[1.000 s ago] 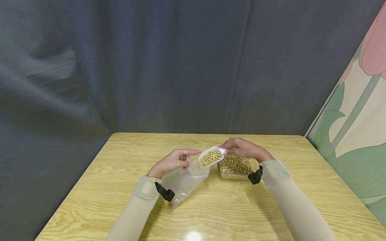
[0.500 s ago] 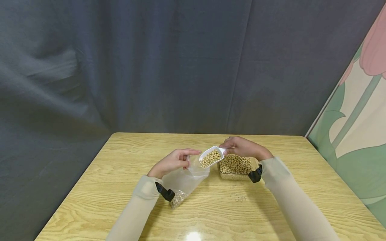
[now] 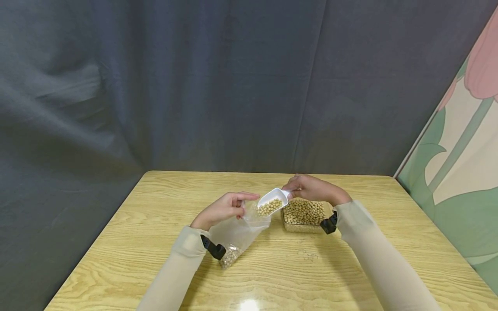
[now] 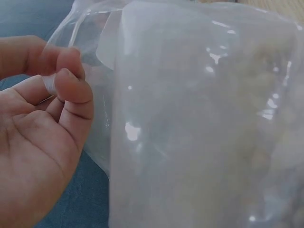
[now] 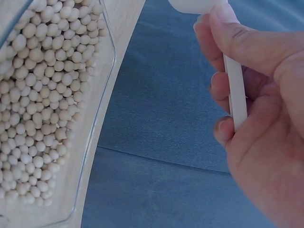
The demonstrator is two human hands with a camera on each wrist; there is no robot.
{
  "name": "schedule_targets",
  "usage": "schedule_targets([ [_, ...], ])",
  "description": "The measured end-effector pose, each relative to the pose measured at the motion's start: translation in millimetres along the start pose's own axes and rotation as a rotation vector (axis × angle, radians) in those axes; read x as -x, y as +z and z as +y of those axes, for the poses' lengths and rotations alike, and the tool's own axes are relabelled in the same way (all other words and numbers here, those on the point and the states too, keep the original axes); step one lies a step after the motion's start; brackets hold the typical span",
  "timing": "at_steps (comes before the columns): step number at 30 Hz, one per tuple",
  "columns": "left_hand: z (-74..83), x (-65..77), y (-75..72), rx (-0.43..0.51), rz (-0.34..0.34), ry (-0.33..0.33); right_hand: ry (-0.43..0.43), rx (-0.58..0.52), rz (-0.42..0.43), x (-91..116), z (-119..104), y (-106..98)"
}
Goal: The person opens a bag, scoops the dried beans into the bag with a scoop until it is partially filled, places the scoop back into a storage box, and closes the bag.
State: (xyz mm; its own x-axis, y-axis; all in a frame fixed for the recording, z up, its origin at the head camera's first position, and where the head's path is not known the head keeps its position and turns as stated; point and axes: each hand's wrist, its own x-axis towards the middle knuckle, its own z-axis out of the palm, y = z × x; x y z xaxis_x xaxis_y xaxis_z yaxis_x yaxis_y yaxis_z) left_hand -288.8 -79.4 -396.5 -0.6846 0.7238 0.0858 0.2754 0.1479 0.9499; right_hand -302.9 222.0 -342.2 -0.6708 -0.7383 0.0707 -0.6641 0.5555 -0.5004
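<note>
My left hand (image 3: 221, 209) pinches the rim of a clear plastic bag (image 3: 237, 233) between thumb and fingers; the left wrist view shows the pinch at the bag's edge (image 4: 61, 42). Soybeans (image 3: 230, 257) lie in the bag's bottom corner, which hangs low over the table. My right hand (image 3: 313, 188) grips the handle (image 5: 236, 90) of a white scoop (image 3: 277, 195), fingers curled round it. The scoop tilts down to the left with its lip at the bag's mouth. Soybeans (image 3: 270, 207) cover only the lower part of its bowl.
A clear rectangular container (image 3: 299, 227) full of soybeans (image 5: 42, 95) stands behind and below my right hand. The wooden table (image 3: 155, 242) ends at a dark curtain (image 3: 233, 86). A wall with painted flowers (image 3: 459, 151) rises on the right.
The scoop has tipped further toward the bag, and fewer soybeans are in it, gathered near its lip. More soybeans show in the bag's bottom corner. My left hand has barely moved.
</note>
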Motion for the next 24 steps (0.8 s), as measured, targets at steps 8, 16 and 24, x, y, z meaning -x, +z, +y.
schedule_targets([
  [8,-0.2,0.4,-0.4,0.0,0.0,0.006,0.038,0.042,-0.011,-0.1,-7.5,-3.0],
  [16,-3.3,1.0,0.0,0.028,0.002,0.014,0.001,0.127,0.011,0.2,-14.6,-4.6],
  [24,-4.5,2.8,0.3,0.027,0.019,0.006,0.017,0.137,0.054,0.8,-19.6,-8.4],
])
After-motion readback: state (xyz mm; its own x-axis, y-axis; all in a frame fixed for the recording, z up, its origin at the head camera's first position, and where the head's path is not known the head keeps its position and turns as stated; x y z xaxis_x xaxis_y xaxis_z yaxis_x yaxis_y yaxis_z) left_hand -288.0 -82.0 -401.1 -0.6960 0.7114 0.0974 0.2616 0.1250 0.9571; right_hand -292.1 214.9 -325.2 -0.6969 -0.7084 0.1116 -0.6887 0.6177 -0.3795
